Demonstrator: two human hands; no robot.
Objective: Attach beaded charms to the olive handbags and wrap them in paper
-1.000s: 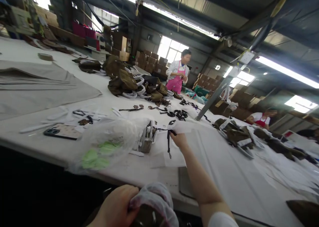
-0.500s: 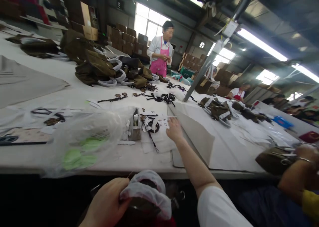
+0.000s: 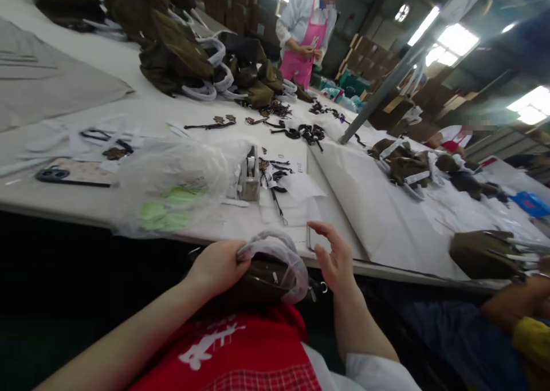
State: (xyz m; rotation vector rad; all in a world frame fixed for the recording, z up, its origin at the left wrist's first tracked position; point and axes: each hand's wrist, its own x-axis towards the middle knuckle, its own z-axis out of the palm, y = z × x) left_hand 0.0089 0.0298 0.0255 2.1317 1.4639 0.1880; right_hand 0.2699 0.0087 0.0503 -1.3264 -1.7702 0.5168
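An olive-brown handbag (image 3: 260,279) rests at my lap, below the table's front edge, with a zipper and metal fittings showing. My left hand (image 3: 221,265) is closed round one end of its handle (image 3: 277,242), which is wrapped in thin white material. To the right of the bag, my right hand (image 3: 337,259) is raised near the table edge, thumb and forefinger apart, with nothing visible between them. Just beyond the bag lie white paper sheets (image 3: 307,186) bearing black straps (image 3: 279,179). A tape dispenser (image 3: 250,179) stands left of those sheets.
A clear plastic bag with green pieces (image 3: 172,202) and a phone (image 3: 77,172) lie to the left. Olive bags (image 3: 176,53) are piled behind. A metal post (image 3: 378,87) rises from the table. At right, a co-worker's arm (image 3: 515,305) is beside another bag (image 3: 476,253).
My right hand has drawn back from the papers on the table to beside the handbag. The view has tilted down. My left hand keeps its hold on the handle.
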